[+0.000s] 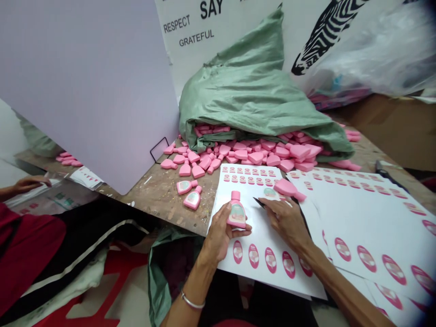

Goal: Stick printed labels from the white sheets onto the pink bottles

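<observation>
Largest item: flat pale-lilac panel (102, 91), upright at left. Next: brown, worn-topped counter (160, 190); crumpled green woven sack (238, 97) on it, its mouth spilling a heap of pink plastic bottles (255, 156); white paper label sheet (262, 229) at the near edge, overlapping sheets of white label paper (368, 213) to its right. Left hand (218, 234): grip closed round a small flat pink plastic bottle (237, 211), raised over the white paper label sheet, cap up, its green-and-white label facing the camera. Right hand (288, 222): grip narrow, pinching a thin dark pointed tool (259, 202), tip free of the bottle. Technique, in my judgement: hold the bottle by its edges, fingers off the label face; lift each label by its rim with the tip; align to the base, then smooth from the middle outward to avoid bubbles. Count: 1 panel, 1 sack, 1 bottle held, 2 labelled pink bottles (193, 198) lying on the counter, 1 loose pink bottle (286, 187) lying on the paper by the right hand, 5 pink oval labels (270, 260) along the near sheet's lower edge (one partly covered), 1 tool. Heap: overlapping, not countable.
</observation>
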A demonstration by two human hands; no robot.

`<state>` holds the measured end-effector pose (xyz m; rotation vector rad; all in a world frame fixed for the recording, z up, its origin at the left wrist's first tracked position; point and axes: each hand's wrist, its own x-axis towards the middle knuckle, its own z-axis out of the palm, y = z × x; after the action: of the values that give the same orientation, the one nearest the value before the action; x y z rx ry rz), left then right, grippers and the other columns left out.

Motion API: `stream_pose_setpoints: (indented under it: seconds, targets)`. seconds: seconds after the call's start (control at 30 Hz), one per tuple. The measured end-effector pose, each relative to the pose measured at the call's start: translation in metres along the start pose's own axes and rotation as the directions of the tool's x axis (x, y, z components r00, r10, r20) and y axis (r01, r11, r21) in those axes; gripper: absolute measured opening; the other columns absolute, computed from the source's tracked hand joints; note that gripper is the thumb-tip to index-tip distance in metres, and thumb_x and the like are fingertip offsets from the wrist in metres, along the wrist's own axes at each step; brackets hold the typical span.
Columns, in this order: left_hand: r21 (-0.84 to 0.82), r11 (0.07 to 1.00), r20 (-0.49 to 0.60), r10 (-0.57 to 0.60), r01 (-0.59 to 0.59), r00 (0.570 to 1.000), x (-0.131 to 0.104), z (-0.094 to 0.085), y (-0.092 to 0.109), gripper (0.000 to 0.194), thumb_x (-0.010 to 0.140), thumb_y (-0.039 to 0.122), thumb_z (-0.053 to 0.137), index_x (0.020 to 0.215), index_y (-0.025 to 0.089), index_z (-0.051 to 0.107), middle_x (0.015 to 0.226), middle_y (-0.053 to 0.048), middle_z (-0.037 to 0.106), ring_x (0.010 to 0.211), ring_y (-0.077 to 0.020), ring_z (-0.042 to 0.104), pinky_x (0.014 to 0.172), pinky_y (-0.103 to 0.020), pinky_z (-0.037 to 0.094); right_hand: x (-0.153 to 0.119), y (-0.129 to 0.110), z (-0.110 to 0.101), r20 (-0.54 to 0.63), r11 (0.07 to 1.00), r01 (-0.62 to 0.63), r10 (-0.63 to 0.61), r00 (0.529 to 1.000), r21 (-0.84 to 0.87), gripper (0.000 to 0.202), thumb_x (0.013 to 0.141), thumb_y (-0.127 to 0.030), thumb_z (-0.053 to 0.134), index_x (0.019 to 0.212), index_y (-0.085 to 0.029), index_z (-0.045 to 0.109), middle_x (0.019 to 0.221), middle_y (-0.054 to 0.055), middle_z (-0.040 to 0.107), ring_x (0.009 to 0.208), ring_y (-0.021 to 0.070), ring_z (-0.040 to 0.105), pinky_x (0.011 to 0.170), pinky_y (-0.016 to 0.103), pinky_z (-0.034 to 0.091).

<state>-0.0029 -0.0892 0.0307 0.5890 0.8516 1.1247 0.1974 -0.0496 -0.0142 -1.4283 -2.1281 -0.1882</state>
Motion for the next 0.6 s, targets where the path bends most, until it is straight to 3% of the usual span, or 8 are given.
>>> stream_pose_setpoints:
  seconds: [0.17, 0.27, 0.4, 0.6]
  targets:
    - [-0.044, 0.999, 0.004, -0.002, 0.002, 1.0, 0.0, 0.0, 0.001, 0.043, 0.083, 0.051, 0.055, 0.089, 0.009, 0.059, 0.078, -0.007, 0.061, 0.067, -0.0176, 0.064, 0.066, -0.036, 0.057, 0.011, -0.008, -0.016, -0.129, 0.999, -0.03, 0.026, 0.991, -0.03, 0.034, 0.085, -0.021, 0.053, 0.118, -0.015, 0.056, 0.077, 0.005, 0.07, 0.081, 0.0242, 0.063, 0.088, 0.048, 0.038]
    - [-0.055, 0.998, -0.002, -0.015, 0.015, 1.0, 0.0, 0.001, 0.001, 0.044, 0.083, 0.051, 0.053, 0.09, 0.007, 0.06, 0.075, -0.007, 0.06, 0.065, -0.0167, 0.062, 0.062, -0.035, 0.057, 0.018, -0.028, -0.028, -0.143, 0.983, -0.005, 0.032, 0.989, 0.181, 0.025, 0.085, -0.025, 0.056, 0.109, -0.019, 0.061, 0.091, 0.007, 0.069, 0.087, 0.0236, 0.062, 0.082, 0.043, 0.044]
    - [-0.046, 0.998, -0.016, 0.032, -0.032, 0.999, 0.002, 0.003, -0.006, 0.049, 0.08, 0.053, 0.057, 0.103, 0.01, 0.059, 0.081, -0.008, 0.063, 0.071, -0.0183, 0.064, 0.065, -0.034, 0.056, 0.021, -0.064, -0.03, -0.098, 0.875, -0.006, 0.061, 0.993, 0.484, 0.017, 0.088, -0.024, 0.053, 0.101, -0.022, 0.064, 0.093, 0.006, 0.068, 0.086, 0.0206, 0.062, 0.076, 0.038, 0.048]
    - [0.062, 0.99, -0.055, 0.127, -0.124, 0.99, -0.001, 0.004, -0.01, 0.049, 0.079, 0.055, 0.057, 0.108, 0.015, 0.058, 0.097, -0.009, 0.063, 0.087, -0.0224, 0.063, 0.069, -0.031, 0.054, 0.018, -0.086, -0.019, -0.16, 0.884, -0.041, 0.129, 0.979, 0.466, 0.011, 0.087, -0.02, 0.055, 0.093, -0.021, 0.063, 0.084, 0.005, 0.065, 0.08, 0.0201, 0.057, 0.073, 0.038, 0.045]
